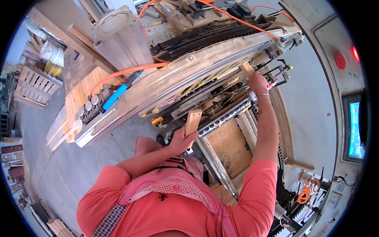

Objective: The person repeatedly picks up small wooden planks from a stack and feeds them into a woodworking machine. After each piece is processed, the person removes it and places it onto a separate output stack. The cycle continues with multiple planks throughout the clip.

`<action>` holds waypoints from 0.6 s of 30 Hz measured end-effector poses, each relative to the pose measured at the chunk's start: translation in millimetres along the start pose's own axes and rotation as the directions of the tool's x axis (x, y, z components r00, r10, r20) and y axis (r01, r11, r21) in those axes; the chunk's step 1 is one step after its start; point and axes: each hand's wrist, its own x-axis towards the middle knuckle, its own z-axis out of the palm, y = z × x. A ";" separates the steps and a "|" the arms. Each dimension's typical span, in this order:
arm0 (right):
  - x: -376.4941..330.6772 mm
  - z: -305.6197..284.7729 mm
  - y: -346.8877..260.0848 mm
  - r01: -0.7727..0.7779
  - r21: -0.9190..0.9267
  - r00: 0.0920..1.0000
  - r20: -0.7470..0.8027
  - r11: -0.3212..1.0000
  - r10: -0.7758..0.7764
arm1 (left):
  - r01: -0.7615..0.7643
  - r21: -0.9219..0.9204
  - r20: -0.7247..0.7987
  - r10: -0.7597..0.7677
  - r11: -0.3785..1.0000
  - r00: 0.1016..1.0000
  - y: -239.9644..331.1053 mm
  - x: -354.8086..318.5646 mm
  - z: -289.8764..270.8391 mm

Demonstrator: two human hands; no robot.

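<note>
My left hand is closed around the lower part of a short wooden piece, which stands tilted upward with small dark holes near its top end. Farther off to the right, my right hand grips another short wooden piece at the machine's far end. That arm is stretched out over the machine, and the piece's far end reaches in under the long metal beam. The fingers of the right hand are partly hidden behind its back.
Orange air hoses run over the beam. A grey cabinet with a lit screen and a red button stands at the right. Stacked boards lie at the left, beyond the beam. Sawdust covers a panel below my arms.
</note>
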 end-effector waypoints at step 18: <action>3.1 2.9 17.6 0.016 0.146 1.000 0.021 0.989 -0.019 | -0.096 0.256 -0.146 0.136 0.962 0.980 7.3 -5.8 14.4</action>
